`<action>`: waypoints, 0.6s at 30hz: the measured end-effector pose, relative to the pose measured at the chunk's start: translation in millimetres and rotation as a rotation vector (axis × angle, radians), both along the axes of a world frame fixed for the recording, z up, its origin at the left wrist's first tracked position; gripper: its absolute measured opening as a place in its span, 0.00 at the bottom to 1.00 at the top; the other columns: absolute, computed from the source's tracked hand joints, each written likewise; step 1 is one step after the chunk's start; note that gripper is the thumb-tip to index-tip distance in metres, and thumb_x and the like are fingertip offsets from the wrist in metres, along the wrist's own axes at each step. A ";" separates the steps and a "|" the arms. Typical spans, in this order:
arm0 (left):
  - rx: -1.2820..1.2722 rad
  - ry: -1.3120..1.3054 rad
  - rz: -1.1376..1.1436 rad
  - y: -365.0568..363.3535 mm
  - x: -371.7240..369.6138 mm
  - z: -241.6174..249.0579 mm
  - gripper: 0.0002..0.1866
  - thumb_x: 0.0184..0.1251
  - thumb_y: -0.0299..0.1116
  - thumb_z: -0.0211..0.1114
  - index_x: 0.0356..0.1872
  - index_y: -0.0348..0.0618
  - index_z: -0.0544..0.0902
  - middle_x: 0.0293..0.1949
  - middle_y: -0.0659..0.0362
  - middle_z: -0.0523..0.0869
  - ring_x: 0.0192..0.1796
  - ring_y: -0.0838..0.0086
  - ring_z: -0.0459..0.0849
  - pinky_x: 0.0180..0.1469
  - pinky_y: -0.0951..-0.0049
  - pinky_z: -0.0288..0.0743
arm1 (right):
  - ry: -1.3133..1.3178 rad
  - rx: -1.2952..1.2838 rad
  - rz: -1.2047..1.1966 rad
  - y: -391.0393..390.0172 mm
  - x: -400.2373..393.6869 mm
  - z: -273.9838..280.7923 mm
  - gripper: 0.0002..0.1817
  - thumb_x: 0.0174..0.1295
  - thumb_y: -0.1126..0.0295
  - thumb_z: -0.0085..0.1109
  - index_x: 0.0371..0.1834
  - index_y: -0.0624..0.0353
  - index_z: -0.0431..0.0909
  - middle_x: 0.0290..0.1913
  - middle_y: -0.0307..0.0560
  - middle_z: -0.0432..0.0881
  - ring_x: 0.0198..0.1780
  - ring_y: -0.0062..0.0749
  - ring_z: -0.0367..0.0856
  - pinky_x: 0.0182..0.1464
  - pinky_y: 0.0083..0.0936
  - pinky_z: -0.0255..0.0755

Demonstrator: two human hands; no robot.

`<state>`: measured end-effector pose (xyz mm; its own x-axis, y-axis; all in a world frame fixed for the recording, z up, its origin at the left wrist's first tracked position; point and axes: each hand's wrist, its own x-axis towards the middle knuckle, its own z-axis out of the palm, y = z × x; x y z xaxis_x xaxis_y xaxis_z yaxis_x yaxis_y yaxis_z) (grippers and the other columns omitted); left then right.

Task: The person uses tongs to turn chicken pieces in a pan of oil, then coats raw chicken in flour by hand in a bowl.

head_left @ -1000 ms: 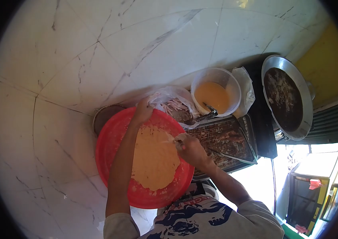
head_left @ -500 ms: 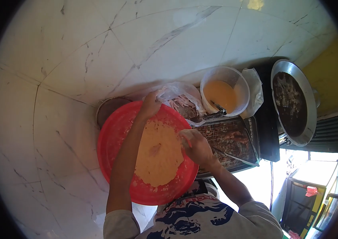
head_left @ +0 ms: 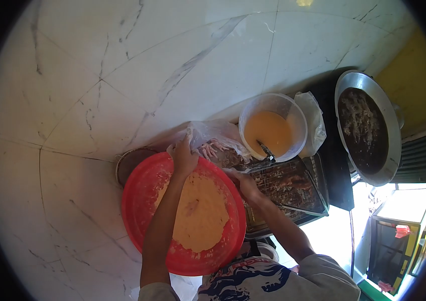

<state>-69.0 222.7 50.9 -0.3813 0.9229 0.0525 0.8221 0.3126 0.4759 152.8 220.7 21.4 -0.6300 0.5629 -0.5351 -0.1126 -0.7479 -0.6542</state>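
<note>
A big red basin (head_left: 137, 200) holds a mound of yellow breading flour (head_left: 200, 213) with a coated piece lying in it. My left hand (head_left: 183, 156) rests on the basin's far rim, fingers curled over the edge. My right hand (head_left: 245, 183) is at the basin's right rim beside the wire rack (head_left: 293, 188); what its fingers hold is hidden. Just beyond the rim, a clear plastic bag (head_left: 213, 135) holds raw chicken feet (head_left: 212, 149).
A clear tub of orange batter (head_left: 269, 131) with a utensil in it stands behind the rack. A metal pan of dark oil (head_left: 366, 125) sits far right on a black stove. A round lid (head_left: 131, 161) lies behind the basin. White marble tiles surround everything.
My right hand has left the flour and moved to the basin's right rim near the rack. The left hand stays on the far rim. A coated piece now lies in the flour.
</note>
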 end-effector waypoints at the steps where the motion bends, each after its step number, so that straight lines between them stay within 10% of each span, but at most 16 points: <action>1: -0.024 0.053 -0.007 0.3 0.1 -0.1 0.36 0.46 0.25 0.62 0.64 0.44 0.67 0.38 0.52 0.81 0.47 0.59 0.78 0.57 0.54 0.55 | 0.006 0.004 -0.001 7.7 -8.9 5.3 0.29 0.73 0.52 0.30 0.55 0.66 0.74 0.51 0.50 0.80 0.54 0.31 0.76 0.60 0.29 0.64; 4: 0.028 0.079 -0.046 -0.3 1.2 -2.9 0.38 0.46 0.25 0.63 0.65 0.45 0.66 0.45 0.50 0.80 0.52 0.58 0.76 0.57 0.54 0.55 | 0.027 -0.156 -0.050 35.9 -39.8 9.0 0.25 0.73 0.57 0.36 0.51 0.67 0.76 0.47 0.47 0.82 0.50 0.31 0.79 0.58 0.31 0.67; 9: 0.131 0.117 -0.091 -0.2 -1.1 -9.8 0.39 0.47 0.24 0.62 0.67 0.44 0.62 0.53 0.49 0.77 0.56 0.57 0.74 0.58 0.53 0.54 | -0.547 0.981 0.098 74.0 -90.9 -9.7 0.13 0.62 0.66 0.53 0.40 0.64 0.81 0.39 0.58 0.83 0.43 0.51 0.82 0.48 0.40 0.74; 18: 0.066 0.069 -0.076 0.4 2.1 -0.6 0.40 0.49 0.25 0.61 0.69 0.44 0.59 0.56 0.49 0.75 0.58 0.58 0.73 0.59 0.52 0.53 | -0.842 1.335 0.462 83.3 -115.8 -59.0 0.15 0.58 0.60 0.55 0.40 0.59 0.80 0.45 0.61 0.80 0.45 0.53 0.81 0.47 0.44 0.74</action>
